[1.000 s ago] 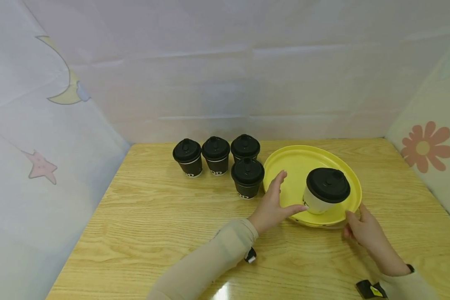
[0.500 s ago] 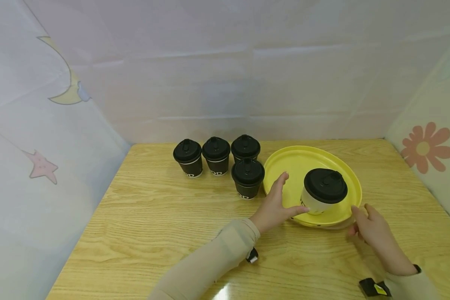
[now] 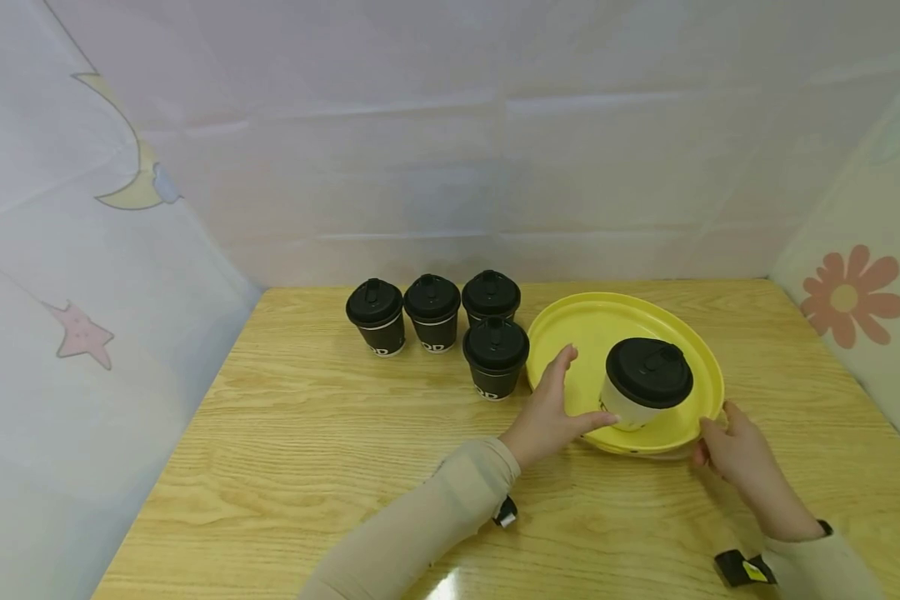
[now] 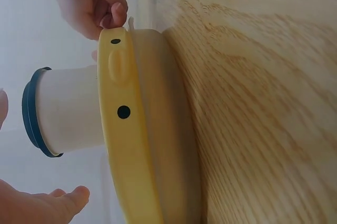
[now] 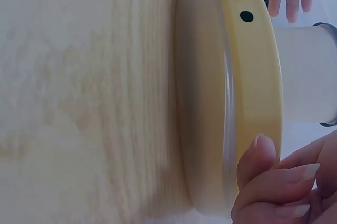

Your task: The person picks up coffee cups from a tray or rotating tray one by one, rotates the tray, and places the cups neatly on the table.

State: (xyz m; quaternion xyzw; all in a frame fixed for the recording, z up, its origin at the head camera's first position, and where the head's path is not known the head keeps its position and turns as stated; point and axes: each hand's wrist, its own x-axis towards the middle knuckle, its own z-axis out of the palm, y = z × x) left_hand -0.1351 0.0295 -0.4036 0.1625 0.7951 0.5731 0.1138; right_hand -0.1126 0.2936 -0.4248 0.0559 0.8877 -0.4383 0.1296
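A white paper cup with a black lid (image 3: 648,372) stands upright on a round yellow tray (image 3: 570,325), whose outer wall shows black dots in both wrist views. Under the tray is a pale round base (image 4: 166,124) that rests on the table. My left hand (image 3: 543,417) is at the tray's near left, fingers straight and thumb spread towards the cup, holding nothing. Its thumb tip lies close to the cup in the head view; the left wrist view shows a gap. At the near right, my right hand (image 3: 742,458) pinches the tray's rim with curled fingers (image 5: 279,182).
Several black lidded cups stand left of the tray: two at the far left (image 3: 375,317) (image 3: 432,312), one behind (image 3: 491,296) and one close to the tray's left rim (image 3: 496,358). A fabric backdrop (image 3: 420,167) borders the wooden table (image 3: 307,467).
The white cup has shifted slightly left with the tray turning under it. My right hand came off the rim, then took it again. My left hand barely moved.
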